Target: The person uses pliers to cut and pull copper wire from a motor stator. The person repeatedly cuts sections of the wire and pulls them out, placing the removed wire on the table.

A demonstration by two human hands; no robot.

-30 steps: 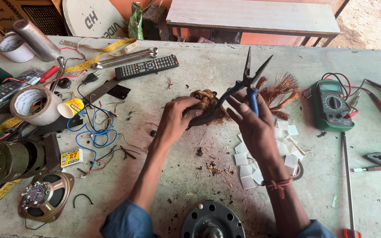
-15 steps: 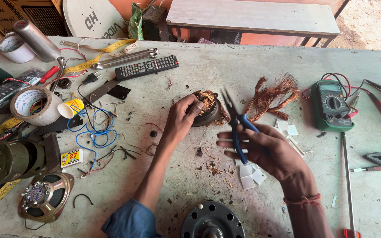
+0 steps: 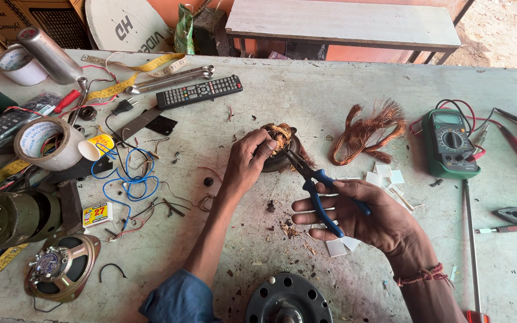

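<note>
Left hand [image 3: 248, 160] clamps the wound stator [image 3: 281, 149] mid-table, right hand [image 3: 366, 218] grips blue-handled pliers [image 3: 318, 188] with tips at its copper winding; I judge we're mid-strip, next needing a firm bite and pull.

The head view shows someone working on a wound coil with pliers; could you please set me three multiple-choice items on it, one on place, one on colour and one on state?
1. Where does the green multimeter lie?
A. right of the loose copper wire bundle
B. beside the tape roll
C. on the speaker

2. What colour are the handles of the pliers?
A. red
B. yellow
C. blue

3. What is the left hand doing?
A. lying flat on the table
B. gripping the motor winding
C. holding the remote control

Answers: 1 A, it sits past the bundle towards the right edge; 2 C, blue grips show in the right hand; 3 B, its fingers close on the winding.
</note>
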